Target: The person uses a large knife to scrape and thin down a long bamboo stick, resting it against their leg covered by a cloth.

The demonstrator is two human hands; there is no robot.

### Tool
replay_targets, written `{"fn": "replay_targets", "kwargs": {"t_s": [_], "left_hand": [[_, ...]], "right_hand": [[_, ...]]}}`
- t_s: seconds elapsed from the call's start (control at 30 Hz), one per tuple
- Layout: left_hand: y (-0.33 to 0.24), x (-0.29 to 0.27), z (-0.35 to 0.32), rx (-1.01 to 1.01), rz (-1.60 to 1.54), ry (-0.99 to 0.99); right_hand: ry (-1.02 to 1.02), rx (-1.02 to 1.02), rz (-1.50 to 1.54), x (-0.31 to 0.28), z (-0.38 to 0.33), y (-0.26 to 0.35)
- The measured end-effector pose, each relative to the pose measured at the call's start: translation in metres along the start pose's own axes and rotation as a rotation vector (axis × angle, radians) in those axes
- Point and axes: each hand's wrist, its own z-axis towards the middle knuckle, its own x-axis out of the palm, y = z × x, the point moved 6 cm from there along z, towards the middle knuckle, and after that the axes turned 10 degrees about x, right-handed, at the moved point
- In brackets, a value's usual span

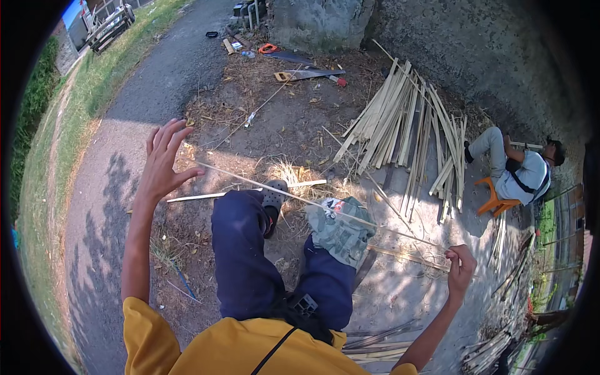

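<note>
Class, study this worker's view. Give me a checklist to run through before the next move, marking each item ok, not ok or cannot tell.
1. Right hand grips the strip: ok, fingers closed at one end.
2. Left hand grips the strip: not ok, it is open, fingers spread near the other end.
3. Cloth covers part of the right leg: ok, it is draped there.
4. Strip presses on the cloth: cannot tell, it crosses over but contact is unclear.
5. Co-worker out of the strip's way: ok, seated apart on the chair.
</note>
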Motion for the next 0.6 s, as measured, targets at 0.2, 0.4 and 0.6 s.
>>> {"fn": "replay_targets", "kwargs": {"t_s": [0.2, 0.4, 0.6], "left_hand": [[0.055, 0.023, -0.021, -0.018, -0.091, 0.152], [0.064, 0.033, -0.032, -0.153, -0.450, -0.060], [0.021, 0.046, -0.038, -0.305, -0.258, -0.207]], "right_hand": [[-0.055, 0.074, 0.052, -0.006, 0.003, -0.006], [-0.123, 0.241, -0.027, -0.002, 0.007, 0.001], [-0.248, 0.394, -0.114, 0.030, 0.009, 0.001]]}}
